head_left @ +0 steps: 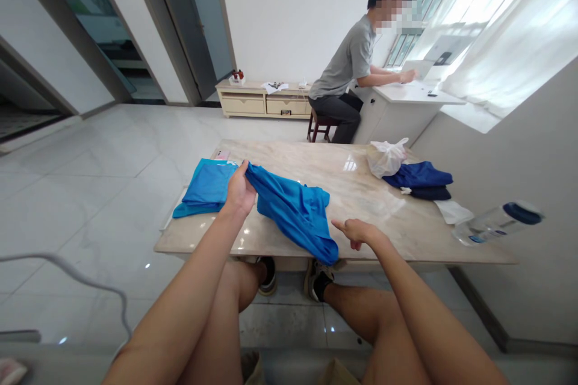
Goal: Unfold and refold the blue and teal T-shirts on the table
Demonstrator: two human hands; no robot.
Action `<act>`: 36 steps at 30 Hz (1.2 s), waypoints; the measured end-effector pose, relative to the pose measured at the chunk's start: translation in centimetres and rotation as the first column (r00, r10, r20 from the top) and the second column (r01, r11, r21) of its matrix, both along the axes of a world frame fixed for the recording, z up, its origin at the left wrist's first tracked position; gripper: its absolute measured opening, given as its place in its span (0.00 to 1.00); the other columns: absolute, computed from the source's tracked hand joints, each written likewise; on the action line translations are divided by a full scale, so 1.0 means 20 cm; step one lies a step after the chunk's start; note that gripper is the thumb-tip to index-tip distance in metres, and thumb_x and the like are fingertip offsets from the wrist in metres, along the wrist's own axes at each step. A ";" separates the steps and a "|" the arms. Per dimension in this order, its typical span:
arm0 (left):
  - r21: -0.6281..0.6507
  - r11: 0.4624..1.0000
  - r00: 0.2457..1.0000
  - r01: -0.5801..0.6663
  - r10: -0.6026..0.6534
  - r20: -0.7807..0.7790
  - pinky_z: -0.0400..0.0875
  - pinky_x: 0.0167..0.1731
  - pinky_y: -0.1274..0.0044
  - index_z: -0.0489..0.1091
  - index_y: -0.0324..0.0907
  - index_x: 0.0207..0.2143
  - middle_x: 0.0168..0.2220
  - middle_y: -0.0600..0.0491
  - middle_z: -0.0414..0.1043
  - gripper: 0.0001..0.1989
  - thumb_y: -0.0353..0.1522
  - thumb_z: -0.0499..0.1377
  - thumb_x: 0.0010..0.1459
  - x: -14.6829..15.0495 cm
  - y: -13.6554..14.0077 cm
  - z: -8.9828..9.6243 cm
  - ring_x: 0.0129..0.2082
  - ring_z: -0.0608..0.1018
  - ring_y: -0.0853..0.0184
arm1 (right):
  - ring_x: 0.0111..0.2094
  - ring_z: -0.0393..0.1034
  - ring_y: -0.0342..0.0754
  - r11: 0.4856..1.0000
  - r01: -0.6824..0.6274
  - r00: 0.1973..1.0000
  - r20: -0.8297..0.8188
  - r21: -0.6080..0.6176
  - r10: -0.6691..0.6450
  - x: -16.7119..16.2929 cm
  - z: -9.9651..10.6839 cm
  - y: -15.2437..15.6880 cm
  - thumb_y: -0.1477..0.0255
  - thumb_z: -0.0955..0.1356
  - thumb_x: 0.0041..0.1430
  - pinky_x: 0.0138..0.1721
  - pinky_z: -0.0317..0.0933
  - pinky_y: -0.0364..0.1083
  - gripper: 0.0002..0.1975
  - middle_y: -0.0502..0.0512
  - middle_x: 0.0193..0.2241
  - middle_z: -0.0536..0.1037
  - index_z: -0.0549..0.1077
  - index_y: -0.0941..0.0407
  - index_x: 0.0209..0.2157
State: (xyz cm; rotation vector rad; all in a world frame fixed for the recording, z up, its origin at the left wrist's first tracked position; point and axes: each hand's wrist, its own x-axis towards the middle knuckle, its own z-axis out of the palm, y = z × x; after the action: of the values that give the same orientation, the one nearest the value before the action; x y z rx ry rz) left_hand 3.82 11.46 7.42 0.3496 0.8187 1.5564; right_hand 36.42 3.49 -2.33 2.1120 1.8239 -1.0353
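A bright blue cloth garment (293,204) lies crumpled across the middle of the marble-topped table (361,240), its lower right corner hanging at the front edge. My left hand (241,189) is closed on the garment's upper left end and lifts it a little. To the right of the cloth, my right hand (355,231) is apart from it, with the index finger stretched out toward it and the other fingers curled; it holds nothing. Left of my left hand sits a folded stack of blue cloth (208,186), partly hidden behind that hand.
At the table's right are a white plastic bag (387,157), dark blue folded cloth (419,179), a white paper (454,212) and a clear bottle (494,222) with a blue cap. Beyond, a person in grey (345,60) sits at a white desk (415,93). A low cabinet (246,105) lines the wall.
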 end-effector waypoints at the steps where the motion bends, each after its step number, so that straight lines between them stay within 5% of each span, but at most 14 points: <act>1: -0.022 1.000 0.999 0.015 -0.016 -0.045 0.79 0.36 0.80 0.75 0.39 0.30 0.25 0.54 0.79 0.14 0.28 0.59 0.72 0.00 0.00 -0.01 0.24 0.81 0.71 | 0.24 0.78 0.53 1.000 0.005 1.000 -0.016 0.019 -0.005 0.01 -0.01 0.01 0.46 0.57 0.77 0.38 0.72 0.50 0.36 0.62 0.25 0.82 0.82 0.61 0.43; 5: -0.137 0.959 0.932 0.249 -0.275 -0.237 0.81 0.34 0.75 0.76 0.39 0.32 0.24 0.51 0.80 0.07 0.28 0.63 0.65 0.03 -0.02 -0.07 0.25 0.83 0.63 | 0.42 0.84 0.57 0.982 -0.103 0.993 -0.031 0.161 0.110 -0.06 -0.03 0.02 0.51 0.65 0.76 0.49 0.71 0.49 0.26 0.65 0.43 0.86 0.81 0.60 0.50; 8: -0.173 0.856 0.766 0.487 -0.514 -0.387 0.81 0.33 0.70 0.74 0.43 0.31 0.25 0.49 0.81 0.06 0.31 0.67 0.61 0.08 -0.07 -0.12 0.28 0.85 0.57 | 0.52 0.81 0.60 0.946 -0.173 0.964 -0.151 0.273 0.220 -0.17 -0.04 0.01 0.52 0.69 0.73 0.55 0.71 0.52 0.25 0.65 0.50 0.85 0.79 0.58 0.57; 10: -0.144 0.851 0.626 0.506 -0.477 -0.617 0.80 0.35 0.69 0.72 0.46 0.30 0.25 0.51 0.80 0.09 0.34 0.68 0.60 0.13 -0.13 -0.14 0.31 0.85 0.55 | 0.55 0.80 0.60 0.927 -0.127 0.917 -0.313 0.354 0.246 -0.26 -0.04 0.00 0.54 0.73 0.69 0.57 0.71 0.54 0.33 0.66 0.55 0.82 0.71 0.56 0.67; 12: -0.082 0.880 0.403 0.468 -0.295 -0.866 0.78 0.39 0.69 0.70 0.47 0.31 0.26 0.52 0.79 0.09 0.35 0.69 0.59 0.20 -0.19 -0.15 0.34 0.85 0.54 | 0.57 0.78 0.60 0.895 -0.061 0.870 -0.417 0.442 0.265 -0.33 -0.04 0.00 0.56 0.77 0.63 0.59 0.71 0.57 0.41 0.67 0.60 0.80 0.65 0.56 0.72; 15: -0.022 0.868 0.114 0.496 -0.091 -0.989 0.73 0.43 0.68 0.69 0.49 0.35 0.29 0.52 0.78 0.07 0.36 0.66 0.63 0.30 -0.28 -0.13 0.38 0.83 0.53 | 0.56 0.78 0.60 0.835 -0.047 0.804 -0.475 0.548 0.357 -0.41 -0.02 0.02 0.63 0.77 0.60 0.59 0.71 0.56 0.29 0.63 0.57 0.82 0.76 0.55 0.61; 18: 0.046 0.861 0.172 0.507 -0.049 -0.984 0.70 0.42 0.69 0.68 0.50 0.37 0.30 0.52 0.77 0.08 0.40 0.61 0.69 0.37 -0.32 -0.07 0.36 0.81 0.55 | 0.48 0.79 0.56 0.801 0.010 0.783 -0.502 0.599 0.366 -0.42 0.01 0.06 0.71 0.70 0.61 0.53 0.73 0.51 0.08 0.57 0.44 0.86 0.81 0.56 0.41; 21: 0.128 0.918 0.332 0.375 -0.004 -0.943 0.67 0.42 0.70 0.68 0.50 0.39 0.29 0.53 0.75 0.08 0.42 0.61 0.69 0.35 -0.30 -0.01 0.35 0.80 0.55 | 0.39 0.77 0.52 0.744 0.193 0.844 -0.494 0.640 0.206 -0.37 0.08 0.09 0.73 0.67 0.60 0.46 0.71 0.48 0.08 0.54 0.35 0.84 0.80 0.56 0.33; 23: 0.151 0.955 0.374 0.253 0.047 -0.926 0.65 0.43 0.71 0.69 0.51 0.41 0.29 0.53 0.74 0.07 0.41 0.63 0.68 0.31 -0.27 0.01 0.37 0.81 0.54 | 0.36 0.76 0.52 0.677 0.315 0.864 -0.496 0.665 0.085 -0.32 0.12 0.11 0.70 0.67 0.60 0.44 0.69 0.48 0.10 0.54 0.32 0.83 0.81 0.56 0.34; 26: 0.138 0.965 0.335 0.225 0.056 -0.941 0.67 0.43 0.71 0.69 0.50 0.45 0.27 0.55 0.73 0.06 0.36 0.63 0.67 0.25 -0.24 0.01 0.37 0.81 0.55 | 0.37 0.75 0.53 0.538 0.421 0.863 -0.504 0.730 0.008 -0.26 0.18 0.11 0.67 0.67 0.60 0.43 0.68 0.48 0.13 0.56 0.34 0.84 0.83 0.57 0.39; 30: 0.201 0.875 0.276 0.440 0.080 -0.958 0.73 0.52 0.67 0.71 0.48 0.50 0.41 0.50 0.78 0.17 0.36 0.68 0.60 0.28 -0.24 -0.05 0.44 0.81 0.56 | 0.41 0.74 0.54 0.412 0.386 0.884 -0.458 0.825 0.089 -0.28 0.22 0.08 0.74 0.65 0.56 0.46 0.68 0.48 0.16 0.58 0.39 0.81 0.83 0.56 0.41; 33: 0.235 0.771 0.198 0.591 0.144 -0.970 0.68 0.66 0.61 0.73 0.45 0.55 0.60 0.40 0.71 0.29 0.42 0.76 0.53 0.35 -0.24 -0.09 0.63 0.75 0.48 | 0.40 0.73 0.52 0.440 0.317 0.880 -0.433 0.840 0.194 -0.32 0.23 0.06 0.75 0.66 0.55 0.44 0.67 0.48 0.16 0.56 0.37 0.77 0.83 0.55 0.41; 36: 0.130 0.693 0.061 0.709 0.124 -0.990 0.68 0.67 0.59 0.74 0.45 0.59 0.62 0.40 0.72 0.36 0.44 0.78 0.50 0.38 -0.21 -0.14 0.65 0.74 0.46 | 0.38 0.72 0.51 0.501 0.255 0.870 -0.422 0.827 0.255 -0.33 0.23 0.04 0.75 0.67 0.55 0.42 0.66 0.47 0.13 0.54 0.35 0.75 0.83 0.54 0.38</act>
State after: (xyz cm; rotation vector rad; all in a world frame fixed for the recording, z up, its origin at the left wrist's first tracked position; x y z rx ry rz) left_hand 11.51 7.29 4.71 2.1966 1.0335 0.8561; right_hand 29.84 4.38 2.22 2.4308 3.1612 -0.7328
